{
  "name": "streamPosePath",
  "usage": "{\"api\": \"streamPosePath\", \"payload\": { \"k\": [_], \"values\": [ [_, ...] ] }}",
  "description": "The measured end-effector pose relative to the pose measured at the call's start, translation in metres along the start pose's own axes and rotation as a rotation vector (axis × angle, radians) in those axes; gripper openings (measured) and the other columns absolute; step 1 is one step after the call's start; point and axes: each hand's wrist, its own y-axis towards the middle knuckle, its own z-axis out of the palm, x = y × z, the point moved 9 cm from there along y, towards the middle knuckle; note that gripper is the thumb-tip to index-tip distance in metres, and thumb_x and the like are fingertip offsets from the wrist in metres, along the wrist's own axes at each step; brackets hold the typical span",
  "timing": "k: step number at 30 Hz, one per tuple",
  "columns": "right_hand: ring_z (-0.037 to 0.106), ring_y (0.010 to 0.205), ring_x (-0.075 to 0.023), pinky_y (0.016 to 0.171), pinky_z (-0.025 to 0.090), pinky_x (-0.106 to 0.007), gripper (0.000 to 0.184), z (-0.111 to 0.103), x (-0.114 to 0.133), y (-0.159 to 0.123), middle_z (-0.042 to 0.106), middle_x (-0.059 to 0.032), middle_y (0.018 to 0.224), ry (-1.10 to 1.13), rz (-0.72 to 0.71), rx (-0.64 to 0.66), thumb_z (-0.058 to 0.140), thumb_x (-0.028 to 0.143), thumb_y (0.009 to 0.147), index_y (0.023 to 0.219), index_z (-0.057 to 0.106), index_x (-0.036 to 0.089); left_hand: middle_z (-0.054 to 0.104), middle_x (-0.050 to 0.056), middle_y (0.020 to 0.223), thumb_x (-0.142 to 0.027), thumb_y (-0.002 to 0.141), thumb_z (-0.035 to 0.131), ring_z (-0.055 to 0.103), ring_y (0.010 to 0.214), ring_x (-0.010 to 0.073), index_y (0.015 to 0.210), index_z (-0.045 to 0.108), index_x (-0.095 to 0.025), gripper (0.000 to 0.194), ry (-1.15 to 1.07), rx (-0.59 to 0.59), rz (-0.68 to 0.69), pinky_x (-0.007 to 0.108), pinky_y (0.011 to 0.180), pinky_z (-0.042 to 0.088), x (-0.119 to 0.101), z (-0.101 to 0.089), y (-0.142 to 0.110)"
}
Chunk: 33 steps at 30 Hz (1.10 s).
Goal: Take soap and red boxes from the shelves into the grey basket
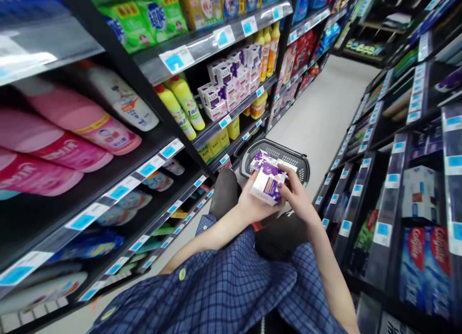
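A white and purple LUX soap box (267,184) is held in front of my knees, above the near side of a shopping basket. My left hand (246,201) supports it from below and along its left side. On the right side, the fingers of my right hand (296,194) grip its edge, with the thumb near the front face. The grey shopping basket (306,173) stands on the floor just beyond. Another purple and white box (260,157) shows in it behind the held one, partly hidden.
Shelves on the left carry stacked LUX soap boxes (231,81), yellow bottles (186,100) and pink bottles (83,120). Close on the right stands a shelf with Colgate boxes (426,266). Pale aisle floor (325,96) runs ahead between the shelves.
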Motion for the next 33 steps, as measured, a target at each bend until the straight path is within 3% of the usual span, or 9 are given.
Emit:
{"api": "streamPosePath", "payload": {
  "k": [3,7,13,15,20,23,27,31,33],
  "values": [
    [0.057,0.110,-0.0261,0.097,0.046,-0.043,0.080,0.019,-0.013,-0.008,0.055,-0.0109,0.128,0.071,0.101,0.097,0.063,0.067,0.069,0.131,0.044,0.020,0.064,0.003,0.087,-0.054,0.092,0.036,0.057,0.079,0.0182,0.097,0.062,-0.020,0.043,-0.057,-0.053,0.027,0.035,0.074,0.044,0.005,0.003,-0.019],
    [0.057,0.113,-0.0258,0.097,0.048,-0.041,0.082,0.031,-0.016,-0.015,0.053,-0.0104,0.133,0.166,0.162,0.137,0.063,0.068,0.067,0.133,0.046,0.022,0.063,0.003,0.081,-0.057,0.093,0.031,0.055,0.071,0.0162,0.090,0.061,-0.019,0.049,-0.070,-0.062,0.030,0.031,0.067,0.044,0.005,0.003,-0.032],
    [0.055,0.118,-0.0284,0.096,0.049,-0.041,0.104,0.024,0.015,-0.024,0.046,-0.0117,0.140,0.120,-0.002,0.102,0.078,0.058,0.056,0.143,0.034,0.024,0.066,0.010,0.093,-0.058,0.085,0.047,0.061,0.083,0.0222,0.101,0.060,-0.016,0.048,0.213,0.150,-0.070,0.039,0.075,0.049,0.008,0.007,-0.036],
    [0.048,0.125,-0.0294,0.097,0.049,-0.042,0.109,0.023,0.030,-0.029,0.037,-0.0119,0.147,0.094,-0.100,0.120,0.077,0.063,0.056,0.146,0.027,0.026,0.066,0.011,0.096,-0.059,0.074,0.061,0.062,0.086,0.0261,0.106,0.059,-0.015,0.055,0.410,0.228,0.037,0.042,0.075,0.049,0.002,0.006,-0.033],
    [0.042,0.131,-0.0292,0.108,0.039,-0.046,0.093,0.013,0.049,-0.048,0.038,-0.0112,0.145,0.029,-0.218,0.046,0.067,0.069,0.066,0.142,0.033,0.027,0.060,0.009,0.115,-0.026,0.040,0.090,0.056,0.109,0.0292,0.116,0.057,-0.019,0.083,0.982,0.301,0.665,0.038,0.096,0.041,-0.035,0.020,-0.046],
    [0.044,0.129,-0.0297,0.108,0.038,-0.047,0.083,0.008,0.055,-0.053,0.044,-0.0103,0.140,-0.061,-0.241,0.032,0.075,0.056,0.067,0.137,0.041,0.027,0.058,0.009,0.116,-0.023,0.041,0.089,0.052,0.114,0.0294,0.113,0.059,-0.020,0.079,1.251,0.277,0.861,0.038,0.103,0.036,-0.043,0.029,-0.053],
    [0.044,0.128,-0.0297,0.107,0.040,-0.047,0.082,-0.003,0.053,-0.049,0.044,-0.0105,0.138,-0.149,-0.251,0.034,0.079,0.044,0.067,0.137,0.040,0.027,0.057,0.010,0.115,-0.026,0.051,0.086,0.052,0.110,0.0296,0.115,0.057,-0.020,0.070,1.426,0.207,0.934,0.041,0.102,0.037,-0.047,0.029,-0.049],
    [0.056,0.112,-0.0272,0.092,0.051,-0.047,0.083,-0.014,0.012,-0.036,0.044,-0.0146,0.136,-0.303,-0.064,-0.053,0.073,0.043,0.072,0.142,0.031,0.026,0.056,0.012,0.118,-0.026,0.060,0.079,0.044,0.120,0.0341,0.112,0.058,-0.019,0.056,1.562,-0.069,0.965,0.047,0.108,0.029,-0.053,0.002,-0.027],
    [0.060,0.102,-0.0273,0.087,0.052,-0.050,0.074,-0.014,-0.020,-0.030,0.049,-0.0163,0.128,-0.425,0.042,-0.119,0.069,0.044,0.075,0.138,0.037,0.022,0.054,0.013,0.122,-0.024,0.066,0.072,0.040,0.123,0.0357,0.115,0.057,-0.020,0.052,1.660,-0.162,0.930,0.050,0.109,0.028,-0.050,-0.019,-0.008]
  ]
}}
